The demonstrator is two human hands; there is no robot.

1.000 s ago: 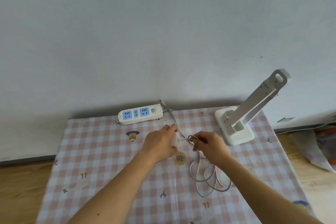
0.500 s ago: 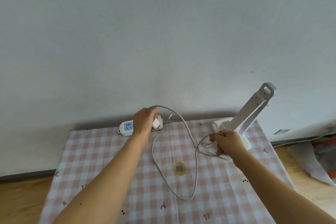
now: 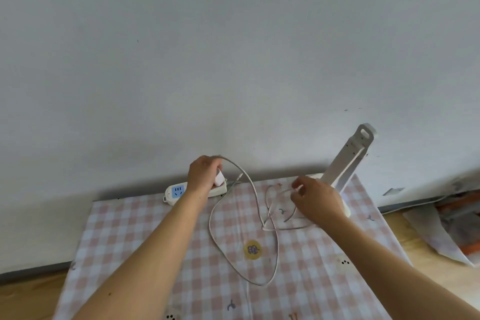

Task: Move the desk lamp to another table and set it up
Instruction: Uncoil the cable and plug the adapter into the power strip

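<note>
A white folding desk lamp (image 3: 348, 161) stands at the back right of the checked table (image 3: 145, 236), its arm leaning up to the right. Its thin white cable (image 3: 259, 215) lies in loose loops across the cloth. My left hand (image 3: 204, 175) grips the white plug adapter (image 3: 220, 179) and presses it onto the white and blue power strip (image 3: 179, 192) at the table's back edge. My right hand (image 3: 315, 199) pinches a loop of the cable just in front of the lamp's base, which it partly hides.
A pale wall (image 3: 233, 60) rises right behind the table. Wooden floor shows on both sides. At the right, on the floor, lie crumpled white sheeting (image 3: 436, 239) and something orange (image 3: 465, 205).
My left hand carried the plug from the table's middle back to the power strip. My right hand moved right toward the lamp's base, and the bundled cable spread out into wide loops.
</note>
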